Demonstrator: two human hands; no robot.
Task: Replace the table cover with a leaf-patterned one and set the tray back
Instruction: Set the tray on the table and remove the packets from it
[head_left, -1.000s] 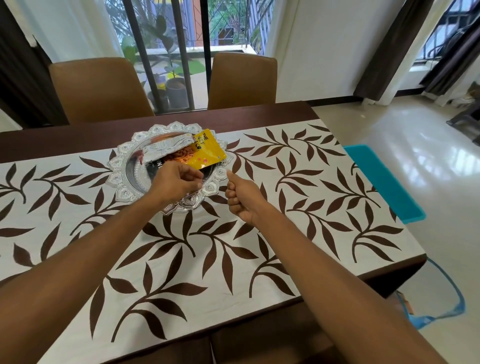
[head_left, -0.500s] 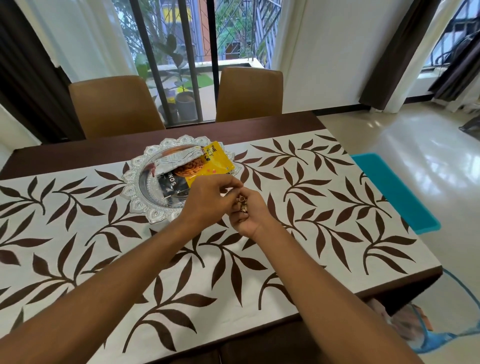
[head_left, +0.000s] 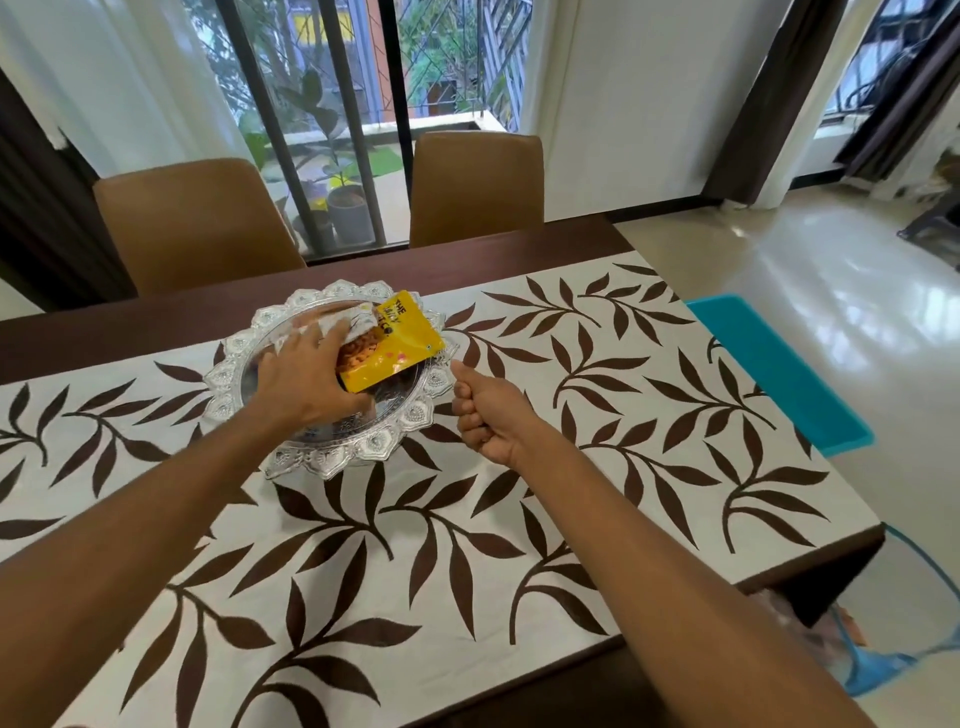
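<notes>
Over the tray (head_left: 363, 448) on the leaf-patterned cover (head_left: 597, 467), the left hand (head_left: 301, 379) is resting spread fingers (head_left: 332, 332) on packets (head_left: 397, 351); the right hand (head_left: 488, 415) is sitting fisted alongside.

The silver tray (head_left: 332, 292) sits at 11 o'clock on the leaf-patterned cover (head_left: 597, 467). The left grip (head_left: 306, 382) lies spread over its packets, touching the yellow packet (head_left: 397, 349). The right grip (head_left: 488, 415), fisted with thumb up, is just beside the tray's 4 o'clock rim.
</notes>
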